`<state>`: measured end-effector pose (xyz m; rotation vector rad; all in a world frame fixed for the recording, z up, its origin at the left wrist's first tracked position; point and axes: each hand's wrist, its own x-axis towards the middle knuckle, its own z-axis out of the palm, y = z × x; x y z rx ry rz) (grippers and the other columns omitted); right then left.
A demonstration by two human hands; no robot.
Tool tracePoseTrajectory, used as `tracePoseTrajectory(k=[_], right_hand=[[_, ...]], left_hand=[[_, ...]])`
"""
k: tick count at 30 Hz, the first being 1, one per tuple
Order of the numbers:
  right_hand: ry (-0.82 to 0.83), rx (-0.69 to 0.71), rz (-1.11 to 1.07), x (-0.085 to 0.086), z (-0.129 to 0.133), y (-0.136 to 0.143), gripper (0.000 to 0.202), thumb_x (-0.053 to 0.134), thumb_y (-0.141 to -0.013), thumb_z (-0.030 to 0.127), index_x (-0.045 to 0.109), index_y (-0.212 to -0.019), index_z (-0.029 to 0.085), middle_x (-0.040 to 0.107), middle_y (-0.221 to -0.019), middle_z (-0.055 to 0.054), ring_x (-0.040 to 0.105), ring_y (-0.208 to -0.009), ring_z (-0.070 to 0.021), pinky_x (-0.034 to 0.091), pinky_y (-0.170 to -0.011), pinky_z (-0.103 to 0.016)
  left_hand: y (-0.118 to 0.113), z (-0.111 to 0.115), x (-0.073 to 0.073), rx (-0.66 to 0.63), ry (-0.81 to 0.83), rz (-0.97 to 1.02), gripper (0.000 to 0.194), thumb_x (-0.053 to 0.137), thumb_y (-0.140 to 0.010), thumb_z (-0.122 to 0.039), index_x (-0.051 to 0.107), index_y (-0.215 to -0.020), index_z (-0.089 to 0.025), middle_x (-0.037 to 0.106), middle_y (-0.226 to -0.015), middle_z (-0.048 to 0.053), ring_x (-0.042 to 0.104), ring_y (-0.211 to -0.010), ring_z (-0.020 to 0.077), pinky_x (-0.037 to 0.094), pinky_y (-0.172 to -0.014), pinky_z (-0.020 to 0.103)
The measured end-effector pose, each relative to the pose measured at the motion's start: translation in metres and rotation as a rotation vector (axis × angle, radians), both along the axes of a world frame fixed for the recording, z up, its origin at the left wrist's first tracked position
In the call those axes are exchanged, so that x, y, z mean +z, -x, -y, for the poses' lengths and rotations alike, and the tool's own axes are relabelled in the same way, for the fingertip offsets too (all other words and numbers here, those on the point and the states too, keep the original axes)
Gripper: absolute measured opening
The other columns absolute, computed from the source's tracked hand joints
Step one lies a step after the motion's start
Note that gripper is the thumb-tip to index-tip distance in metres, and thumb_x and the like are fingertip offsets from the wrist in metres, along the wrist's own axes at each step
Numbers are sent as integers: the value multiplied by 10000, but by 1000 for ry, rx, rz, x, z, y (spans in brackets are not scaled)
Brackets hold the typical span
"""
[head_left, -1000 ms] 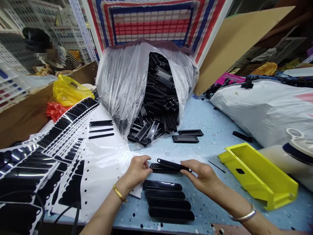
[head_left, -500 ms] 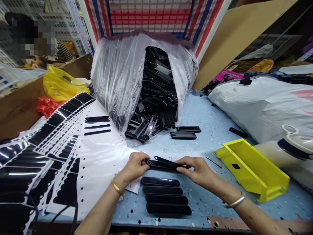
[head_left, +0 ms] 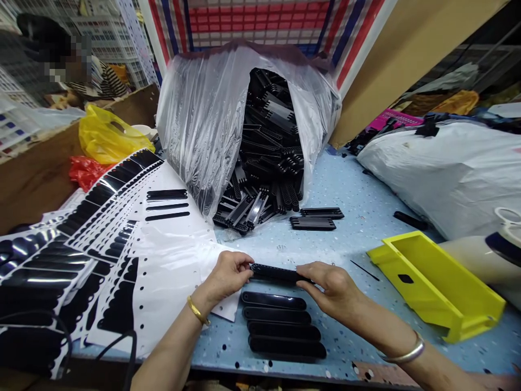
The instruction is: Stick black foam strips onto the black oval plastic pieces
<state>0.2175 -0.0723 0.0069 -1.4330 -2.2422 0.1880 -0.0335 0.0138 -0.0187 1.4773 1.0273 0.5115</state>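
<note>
My left hand (head_left: 228, 272) pinches the left end of a long black plastic piece (head_left: 274, 273) with rounded ends. The fingers of my right hand (head_left: 331, 285) close on its right end, so it lies level between both hands just above the table. A thin black strip seen earlier can no longer be told apart from the piece. Nearer me lie several similar glossy black pieces (head_left: 285, 330) in a row. To the left, white sheets (head_left: 171, 282) carry black adhesive-looking strips (head_left: 167, 206).
A clear plastic bag (head_left: 199, 130) spills black pieces at the back. Two slotted black pieces (head_left: 312, 223) lie before it. A yellow bin (head_left: 476, 320) and a white sack (head_left: 448, 168) stand right. A person (head_left: 101, 76) sits far left.
The thin black strip, tilted up from the piece earlier, now lies along it or is hidden against it. Both hands keep their hold at the ends. The whole view has shifted slightly.
</note>
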Motion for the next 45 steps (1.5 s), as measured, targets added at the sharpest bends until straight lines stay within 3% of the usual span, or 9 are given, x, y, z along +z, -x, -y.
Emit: tracePoseTrajectory(k=[9,25,38,45], right_hand=[[42,-36,26,-4,0,4,145,589,-857,128,711,-890,198,743,-832,-78,706,-713,-219,580,-649,-311],[101,-40,51,-6,-4,7,129,603,-823,103,685,-791,198,718,-807,-78,678,-716,-223,539,-654,-308],[116,-28,45,-5,-5,6,132,605,-828,108,693,-798,201,718,-790,-63,675,-697,-210,532,-647,-300],[117,-13,-38,-3,-5,2,135,607,-842,125,709,-882,203,737,-820,-59,693,-711,-199,553,-654,-285]], left_hand=[[0,1,9,31,155,-15,264,621,-718,-102,722,-962,-106,606,-610,-25,628,-517,122,418,-404,174],[0,1,7,27,111,22,223,637,-704,-127,725,-908,-108,622,-588,-23,642,-521,127,475,-413,177],[1,1,1,34,66,53,238,643,-695,-155,738,-910,-116,631,-597,-13,649,-524,132,481,-413,178],[0,0,1,57,120,49,251,660,-676,-140,730,-915,-117,639,-625,-12,655,-523,132,473,-394,167]])
